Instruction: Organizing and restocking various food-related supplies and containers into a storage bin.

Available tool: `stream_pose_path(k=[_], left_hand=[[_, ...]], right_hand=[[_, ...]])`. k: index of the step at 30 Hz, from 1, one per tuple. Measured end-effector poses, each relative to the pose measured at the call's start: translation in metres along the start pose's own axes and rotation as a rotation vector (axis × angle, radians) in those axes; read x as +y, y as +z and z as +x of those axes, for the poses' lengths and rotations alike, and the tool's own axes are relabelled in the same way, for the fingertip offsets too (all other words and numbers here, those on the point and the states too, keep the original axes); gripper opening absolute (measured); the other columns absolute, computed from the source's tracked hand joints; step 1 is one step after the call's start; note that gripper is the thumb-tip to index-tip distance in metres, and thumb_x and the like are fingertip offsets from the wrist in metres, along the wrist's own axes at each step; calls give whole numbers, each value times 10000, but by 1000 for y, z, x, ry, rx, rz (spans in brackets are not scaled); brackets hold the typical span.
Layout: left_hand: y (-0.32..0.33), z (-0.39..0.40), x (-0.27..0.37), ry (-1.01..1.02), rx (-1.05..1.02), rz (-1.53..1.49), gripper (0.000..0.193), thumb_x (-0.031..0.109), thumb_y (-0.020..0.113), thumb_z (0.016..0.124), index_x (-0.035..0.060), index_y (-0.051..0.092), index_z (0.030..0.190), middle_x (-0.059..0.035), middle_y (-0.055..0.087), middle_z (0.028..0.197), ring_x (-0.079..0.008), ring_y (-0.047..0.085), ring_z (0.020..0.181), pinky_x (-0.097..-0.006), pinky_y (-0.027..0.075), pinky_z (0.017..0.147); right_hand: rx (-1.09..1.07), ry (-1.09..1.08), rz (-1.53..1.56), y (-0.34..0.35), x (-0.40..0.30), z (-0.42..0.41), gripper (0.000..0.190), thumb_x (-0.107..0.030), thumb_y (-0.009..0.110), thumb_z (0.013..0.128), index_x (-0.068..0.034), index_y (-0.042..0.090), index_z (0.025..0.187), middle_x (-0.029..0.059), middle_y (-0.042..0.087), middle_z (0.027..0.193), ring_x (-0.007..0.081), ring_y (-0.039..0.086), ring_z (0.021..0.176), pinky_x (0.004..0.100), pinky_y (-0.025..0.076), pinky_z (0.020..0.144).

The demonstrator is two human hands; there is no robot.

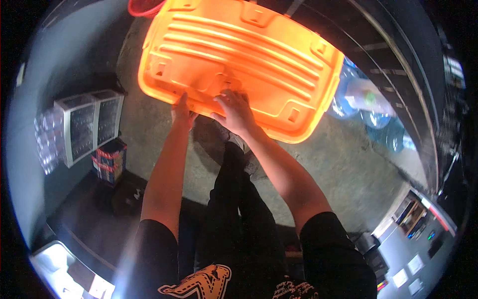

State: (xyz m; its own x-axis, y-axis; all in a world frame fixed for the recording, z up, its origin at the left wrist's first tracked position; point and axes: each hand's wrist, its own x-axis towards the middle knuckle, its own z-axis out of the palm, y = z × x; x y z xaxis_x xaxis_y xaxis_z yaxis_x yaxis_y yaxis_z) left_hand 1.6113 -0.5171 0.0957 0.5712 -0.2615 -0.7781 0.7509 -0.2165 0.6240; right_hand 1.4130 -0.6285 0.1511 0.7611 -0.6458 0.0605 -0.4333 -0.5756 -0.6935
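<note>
An orange plastic storage-bin lid with raised parallel ribs and square recesses fills the top middle of the head view, tilted a little down to the right. At its near edge, left of centre, my left hand grips the rim, thumb on top and the other fingers mostly hidden beneath. My right hand is over the near middle of the lid, its fingers bent towards a recess; whether they press on it or hover just above cannot be told. Whatever lies under the lid is hidden.
Large blue plastic water bottles stand at the right. Against the left wall are a white-framed glass-fronted unit, a plastic-wrapped pack and a box. A red rim shows behind the lid. My feet are on the concrete floor.
</note>
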Motion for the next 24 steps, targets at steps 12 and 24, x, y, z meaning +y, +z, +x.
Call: stream_pose_path(k=[12,24], left_hand=[[-42,55,-15,137,-124,-38,433,364,798,987,111,702,1326,-63,757,1163,-225,742,997,-411,635,804],[45,143,49,272,-398,110,498,356,712,1036,99,627,1454,-106,694,1397,-262,717,1205,-445,634,976]], right_hand=[[688,1254,1519,-31,45,-193,817,-279,847,981,-158,339,1609,100,559,1490,273,609,1291,393,605,908],[1356,568,1687,31,111,-41,486,-79,722,1009,-120,556,1463,53,667,1333,213,712,1150,379,659,819]])
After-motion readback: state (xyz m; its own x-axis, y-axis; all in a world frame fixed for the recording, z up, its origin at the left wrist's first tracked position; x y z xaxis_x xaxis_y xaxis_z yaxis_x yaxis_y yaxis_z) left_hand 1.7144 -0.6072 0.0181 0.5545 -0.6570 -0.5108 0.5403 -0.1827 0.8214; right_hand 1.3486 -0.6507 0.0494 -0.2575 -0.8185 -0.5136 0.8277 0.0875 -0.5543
